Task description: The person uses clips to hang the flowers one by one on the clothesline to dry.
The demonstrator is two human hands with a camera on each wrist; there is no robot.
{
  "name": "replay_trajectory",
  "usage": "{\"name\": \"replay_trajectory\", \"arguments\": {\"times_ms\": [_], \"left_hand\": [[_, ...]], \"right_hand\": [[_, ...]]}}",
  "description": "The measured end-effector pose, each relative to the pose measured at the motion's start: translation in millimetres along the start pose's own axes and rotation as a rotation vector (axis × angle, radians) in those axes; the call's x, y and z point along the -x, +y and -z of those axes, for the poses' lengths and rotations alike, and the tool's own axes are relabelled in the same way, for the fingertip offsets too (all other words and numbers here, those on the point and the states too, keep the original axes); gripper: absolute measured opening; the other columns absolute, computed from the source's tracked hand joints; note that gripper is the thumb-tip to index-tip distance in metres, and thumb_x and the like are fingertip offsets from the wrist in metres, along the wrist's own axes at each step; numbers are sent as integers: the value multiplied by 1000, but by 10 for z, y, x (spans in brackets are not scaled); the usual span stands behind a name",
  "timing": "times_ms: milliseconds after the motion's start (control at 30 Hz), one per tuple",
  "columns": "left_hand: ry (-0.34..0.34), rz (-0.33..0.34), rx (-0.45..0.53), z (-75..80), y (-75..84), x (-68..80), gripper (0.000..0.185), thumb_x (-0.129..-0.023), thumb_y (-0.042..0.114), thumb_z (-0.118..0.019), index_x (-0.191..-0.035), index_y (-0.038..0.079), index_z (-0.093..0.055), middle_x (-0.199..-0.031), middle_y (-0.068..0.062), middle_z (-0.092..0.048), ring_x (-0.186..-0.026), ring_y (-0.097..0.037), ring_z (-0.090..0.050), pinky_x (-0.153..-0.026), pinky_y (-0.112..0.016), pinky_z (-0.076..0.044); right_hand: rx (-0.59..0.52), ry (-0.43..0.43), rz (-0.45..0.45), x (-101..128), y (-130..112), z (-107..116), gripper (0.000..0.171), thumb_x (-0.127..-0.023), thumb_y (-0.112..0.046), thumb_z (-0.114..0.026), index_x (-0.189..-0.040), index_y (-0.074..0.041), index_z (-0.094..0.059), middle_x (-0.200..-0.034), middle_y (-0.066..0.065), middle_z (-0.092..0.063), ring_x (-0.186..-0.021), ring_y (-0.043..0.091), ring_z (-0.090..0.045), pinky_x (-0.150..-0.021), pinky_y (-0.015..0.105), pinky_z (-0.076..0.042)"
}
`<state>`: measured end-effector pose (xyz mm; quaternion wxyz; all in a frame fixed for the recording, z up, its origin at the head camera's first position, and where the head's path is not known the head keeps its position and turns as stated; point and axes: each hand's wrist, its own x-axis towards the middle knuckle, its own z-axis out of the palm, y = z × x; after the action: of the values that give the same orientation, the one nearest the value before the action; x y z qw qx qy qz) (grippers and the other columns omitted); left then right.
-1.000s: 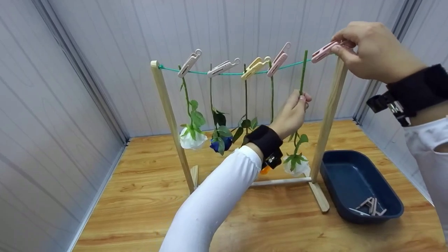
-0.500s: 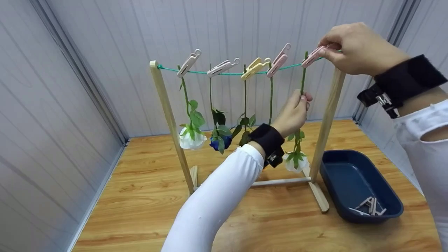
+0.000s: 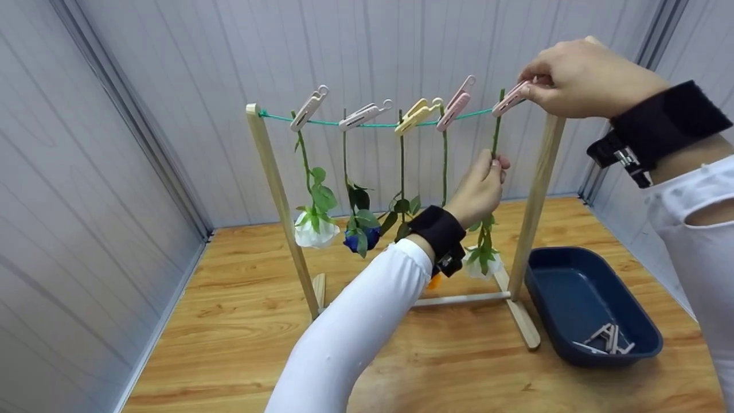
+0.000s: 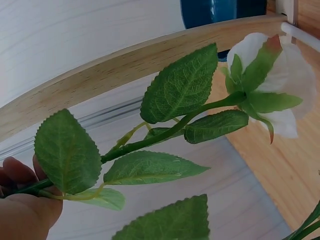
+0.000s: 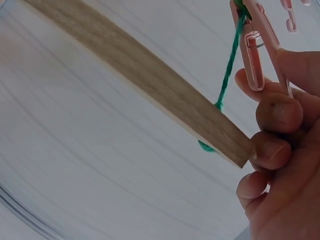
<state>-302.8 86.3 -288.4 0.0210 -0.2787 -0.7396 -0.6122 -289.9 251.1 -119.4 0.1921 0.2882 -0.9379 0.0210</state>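
My left hand [image 3: 479,186] pinches the green stem of a white rose [image 3: 483,265] that hangs head down at the right of the rack. Leaves and bloom fill the left wrist view, where the fingers of the left hand [image 4: 30,212] hold the stem at the lower left. Above, my right hand [image 3: 585,77] grips the tail of a pink clothespin [image 3: 509,102], whose tip lies over the stem's top at the green cord [image 3: 476,113]. In the right wrist view, thumb and fingertips sit on the handles of the pink clothespin [image 5: 270,37]; green shows between its jaws.
Along the cord hang a white rose [image 3: 315,230], a blue rose [image 3: 362,238] and other stems, each under a clothespin. The wooden rack's right post [image 3: 536,206] stands beside the right hand. A dark blue basin [image 3: 565,287] with several clothespins [image 3: 610,338] is at right.
The right hand has moved left and slightly down, bringing the pink clothespin from near the right post onto the stem's top and cord. The left hand keeps its hold, almost still.
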Motion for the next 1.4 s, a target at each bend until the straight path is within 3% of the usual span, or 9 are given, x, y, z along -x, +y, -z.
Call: {"name": "replay_trajectory", "arguments": {"times_ms": [200,400,500,633,800,1000,1133,1267,1400], "left_hand": [[7,-17,36,12,4,30,27,-120,12,-26,-120,0,-51,-93,0,-46,-77,-12,-44,-71,-20,-37],[22,-7,-30,26,37,75,33,-121,16,-30,-138,2,-54,-113,-9,-64,-101,-15,-63,-87,-20,-48],[27,5,-70,21,52,99,36,-120,16,-34,-149,2,-50,-133,-14,-67,-120,-19,-67,-97,-21,-51],[36,10,-78,46,69,138,45,-119,15,-40,-162,3,-39,-155,-17,-57,-144,-25,-58,-114,-23,-48],[39,8,-64,153,54,248,52,-117,15,-46,-166,3,-34,-166,-17,-46,-155,-29,-47,-125,-31,-42],[23,-28,-83,362,-43,474,51,-114,14,-51,-162,2,-39,-160,-19,-53,-147,-30,-54,-118,-28,-47],[17,-36,-112,554,-116,650,48,-114,14,-52,-159,1,-42,-149,-18,-60,-135,-26,-61,-111,-26,-51],[10,-67,-197,739,-182,866,38,-115,16,-50,-150,1,-50,-135,-15,-66,-120,-20,-64,-102,-27,-55],[80,-145,-329,885,-263,1109,29,-115,19,-48,-133,0,-62,-117,-17,-74,-97,-19,-68,-88,-28,-58]], "right_hand": [[23,26,-5,-14,-38,0,38,-109,-17,-55,-122,14,-73,-98,27,-71,-79,31,-57,-72,44,-44],[-93,150,-3,15,-23,-21,37,-107,-18,-60,-123,13,-74,-88,18,-67,-68,10,-45,-63,20,-34],[-126,187,-6,37,5,-32,36,-107,-18,-62,-125,12,-73,-81,11,-60,-64,7,-40,-63,18,-31],[-169,249,-30,81,38,-52,34,-106,-14,-63,-129,11,-72,-80,4,-53,-62,5,-37,-62,19,-29],[-229,383,-59,219,72,-102,28,-106,-10,-62,-125,7,-74,-83,-6,-49,-63,2,-35,-63,18,-28],[-291,508,-91,441,163,-217,18,-104,-10,-67,-98,7,-65,-78,-18,-45,-63,0,-36,-59,14,-29],[-321,534,-67,578,214,-335,32,-101,-6,-71,-75,2,-53,-66,-12,-40,-56,1,-30,-52,18,-24],[-397,548,-57,699,178,-464,40,-99,2,-71,-63,1,-54,-56,-15,-38,-49,0,-26,-48,20,-22],[-510,567,-36,809,102,-616,45,-97,8,-70,-56,-1,-51,-51,-15,-37,-45,1,-26,-45,22,-21]]}}
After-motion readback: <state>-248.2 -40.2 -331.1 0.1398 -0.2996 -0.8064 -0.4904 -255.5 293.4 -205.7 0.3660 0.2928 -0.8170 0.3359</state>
